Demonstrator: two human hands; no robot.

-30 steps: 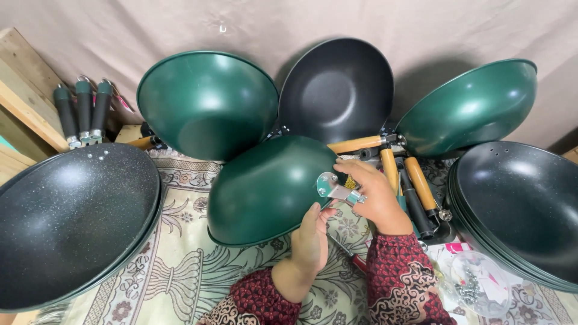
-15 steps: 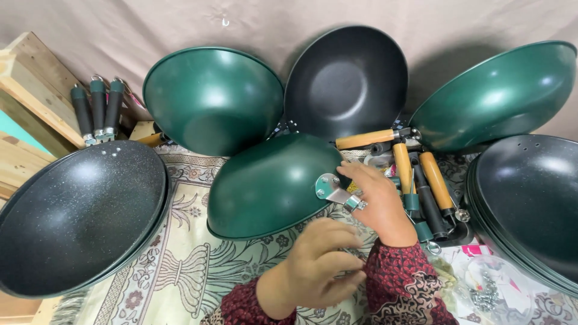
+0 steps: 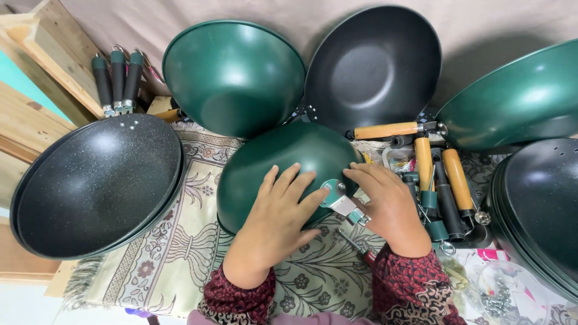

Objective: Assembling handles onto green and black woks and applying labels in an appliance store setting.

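At the far left a stack of black speckled pans (image 3: 99,183) is seen on a patterned cloth (image 3: 174,265). In the middle an upturned green wok (image 3: 280,162) is lain on the same cloth, and the left hand (image 3: 280,213) is spread flat on its dome, fingers released. Just beside it, the metal handle bracket (image 3: 338,198) at the wok's rim is pinched by the fingertips of the right hand (image 3: 385,204). Further right, wooden handles (image 3: 439,171) are heaped.
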